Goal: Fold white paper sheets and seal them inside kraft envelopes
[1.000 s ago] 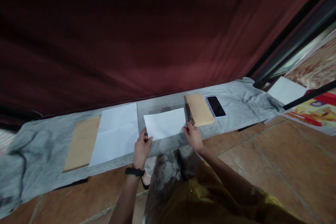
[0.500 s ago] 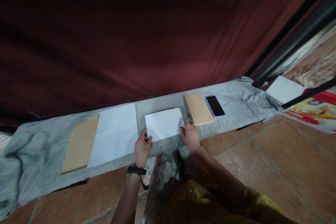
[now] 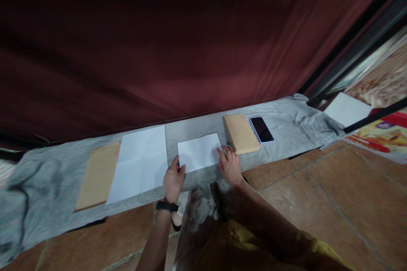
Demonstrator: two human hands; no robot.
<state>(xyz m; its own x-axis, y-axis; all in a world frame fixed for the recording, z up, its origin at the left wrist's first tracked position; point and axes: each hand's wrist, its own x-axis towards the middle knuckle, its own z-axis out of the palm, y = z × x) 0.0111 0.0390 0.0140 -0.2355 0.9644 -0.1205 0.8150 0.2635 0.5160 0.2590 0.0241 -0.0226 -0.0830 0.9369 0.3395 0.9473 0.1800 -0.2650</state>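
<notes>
Along the near left corner of the small white paper (image 3: pixel 199 151), my left hand (image 3: pixel 173 182) has its thumb and forefinger curled at the edge; whether they pinch it, I cannot tell. By the paper's right edge, my right hand (image 3: pixel 231 169) lies with its thumb at the border and its fingers loosely spread away from the thumb. The paper rests on the grey cloth (image 3: pixel 286 118), between my two hands. Near my right fingers sits a brown paper stack (image 3: pixel 242 133), and just past it a phone (image 3: pixel 262 129) with a dark screen. To the left of my paper is a larger white sheet (image 3: pixel 140 165) with a crease across it; another brown paper piece (image 3: pixel 98 175) lies beside that, along the sheet's left side. A black band (image 3: pixel 167 206) circles my left wrist. Below the cloth I see the brown tiled floor (image 3: pixel 302 194). Beyond it, a dark red curtain (image 3: pixel 190 72) hangs, and well off to the right is a red and yellow package (image 3: pixel 384 135).
</notes>
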